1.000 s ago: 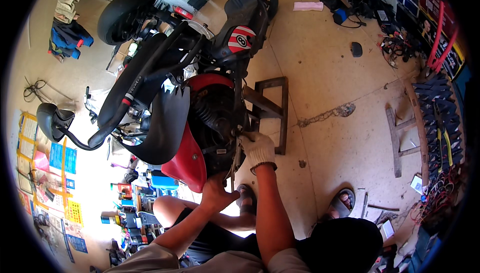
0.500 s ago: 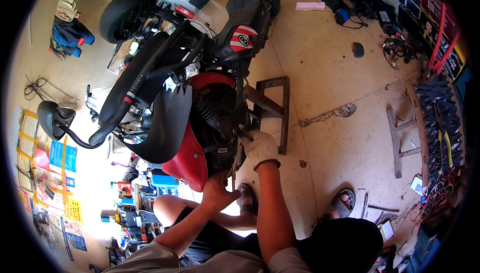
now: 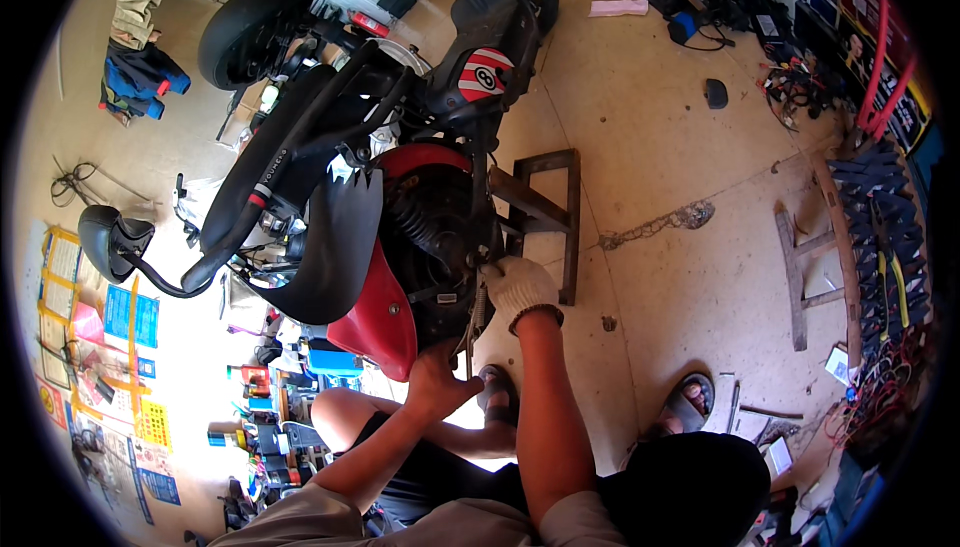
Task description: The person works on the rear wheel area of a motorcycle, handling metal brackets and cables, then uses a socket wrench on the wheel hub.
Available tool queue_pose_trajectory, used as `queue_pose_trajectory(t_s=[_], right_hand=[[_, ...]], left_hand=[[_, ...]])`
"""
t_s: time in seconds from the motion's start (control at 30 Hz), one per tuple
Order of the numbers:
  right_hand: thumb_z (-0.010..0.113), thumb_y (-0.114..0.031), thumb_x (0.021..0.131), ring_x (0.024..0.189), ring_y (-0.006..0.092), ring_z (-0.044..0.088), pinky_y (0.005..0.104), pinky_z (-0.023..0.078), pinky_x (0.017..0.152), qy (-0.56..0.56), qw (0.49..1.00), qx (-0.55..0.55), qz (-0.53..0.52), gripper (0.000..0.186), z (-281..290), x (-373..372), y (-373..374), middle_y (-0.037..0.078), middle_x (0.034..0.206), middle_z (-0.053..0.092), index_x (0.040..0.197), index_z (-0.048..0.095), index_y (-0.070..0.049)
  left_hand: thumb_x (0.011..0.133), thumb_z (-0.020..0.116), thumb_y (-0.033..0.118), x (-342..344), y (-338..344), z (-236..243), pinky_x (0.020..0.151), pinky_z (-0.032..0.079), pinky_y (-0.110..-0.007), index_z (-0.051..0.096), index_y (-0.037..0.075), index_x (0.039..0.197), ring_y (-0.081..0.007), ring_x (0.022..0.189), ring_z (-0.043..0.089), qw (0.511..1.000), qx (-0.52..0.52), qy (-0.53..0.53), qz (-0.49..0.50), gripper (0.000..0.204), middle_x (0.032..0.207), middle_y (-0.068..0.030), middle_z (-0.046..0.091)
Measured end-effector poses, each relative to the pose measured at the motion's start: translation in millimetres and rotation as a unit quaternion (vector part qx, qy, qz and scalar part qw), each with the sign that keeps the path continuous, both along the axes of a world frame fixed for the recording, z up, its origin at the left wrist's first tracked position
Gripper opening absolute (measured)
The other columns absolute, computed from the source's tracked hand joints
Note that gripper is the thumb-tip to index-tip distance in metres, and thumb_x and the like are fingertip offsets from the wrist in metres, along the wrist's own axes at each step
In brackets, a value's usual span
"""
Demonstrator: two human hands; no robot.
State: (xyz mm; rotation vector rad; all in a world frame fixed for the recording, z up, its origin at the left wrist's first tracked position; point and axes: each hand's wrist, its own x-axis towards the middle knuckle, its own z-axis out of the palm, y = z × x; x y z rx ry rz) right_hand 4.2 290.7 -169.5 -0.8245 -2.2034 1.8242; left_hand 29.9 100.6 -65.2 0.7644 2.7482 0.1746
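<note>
Hands first: the right hand [image 3: 517, 287], in a white work glove, is curled shut against the underside of the scooter [image 3: 380, 177], its fingers closed on a thin metal part at the edge of the dark engine area; exactly what it pinches is too small to tell. The bare left hand [image 3: 437, 379] sits lower, at about seven o'clock from the gloved one, fingers bent and pressed up under the lower tip of the red body panel [image 3: 385, 312]; whether it grips a tool there I cannot tell. A slim upright rod [image 3: 470, 342] runs between the two hands, its long axis pointing from six to twelve o'clock.

From both hands the work spot lies up and to the left, toward eleven o'clock, where the coiled shock spring [image 3: 410, 222] slants inside the red-rimmed cavity. The right hand is the nearer, touching that cavity's edge; the left is just below it.

Farther out, the scooter lies tipped, its black seat [image 3: 330, 237] at nine o'clock and its rear tyre [image 3: 255, 22] toward eleven. A dark metal stand [image 3: 545, 207] rests on the concrete floor [image 3: 680, 147] just past the gloved hand, at one o'clock.
</note>
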Motion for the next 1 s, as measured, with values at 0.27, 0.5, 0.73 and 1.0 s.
queue_pose_trajectory(t_s=[0.27, 0.5, 0.73, 1.0], right_hand=[[0.055, -0.045, 0.101, 0.105, 0.0443, 0.07, 0.0523, 0.056, 0.093, -0.008, 0.988, 0.036, 0.151, 0.046, -12, -18, 21, 0.024, 0.108, 0.075, 0.105, 0.079, -0.006], [0.057, -0.044, 0.099, 0.106, 0.0441, 0.07, 0.052, 0.056, 0.094, 0.005, 0.993, -0.055, 0.105, 0.046, -2, -6, 23, 0.025, 0.109, 0.074, 0.106, 0.079, -0.004], [0.055, -0.042, 0.1, 0.106, 0.0443, 0.07, 0.052, 0.056, 0.094, -0.031, 0.996, -0.023, 0.077, 0.045, -10, -22, 2, 0.024, 0.108, 0.075, 0.104, 0.078, -0.003], [0.057, -0.04, 0.1, 0.075, 0.0332, 0.074, 0.046, 0.056, 0.067, 0.157, 0.939, 0.287, 0.109, 0.044, -79, -48, -4, 0.019, 0.079, 0.073, 0.092, 0.075, 0.0]], left_hand=[[0.068, 0.083, 0.021, 0, 2, 3, 0.078, 0.056, -0.038, 0.067, -0.004, 0.123, -0.0291, 0.082, 0.067, 1.0, 0.001, -0.017, 0.007, 0.063, 0.093, -0.0192, 0.069], [0.068, 0.083, 0.021, -2, -1, 0, 0.079, 0.056, -0.038, 0.066, -0.004, 0.125, -0.0284, 0.083, 0.068, 1.0, -0.001, -0.01, -0.006, 0.065, 0.096, -0.02, 0.07], [0.067, 0.084, 0.021, 0, 4, 7, 0.079, 0.056, -0.037, 0.066, -0.003, 0.126, -0.0266, 0.083, 0.067, 1.0, -0.015, -0.023, 0.007, 0.066, 0.096, -0.0183, 0.07], [0.068, 0.085, 0.022, -1, 11, 4, 0.08, 0.056, -0.037, 0.066, -0.003, 0.128, -0.0263, 0.085, 0.067, 0.999, -0.016, -0.034, 0.0, 0.068, 0.096, -0.0171, 0.07]])
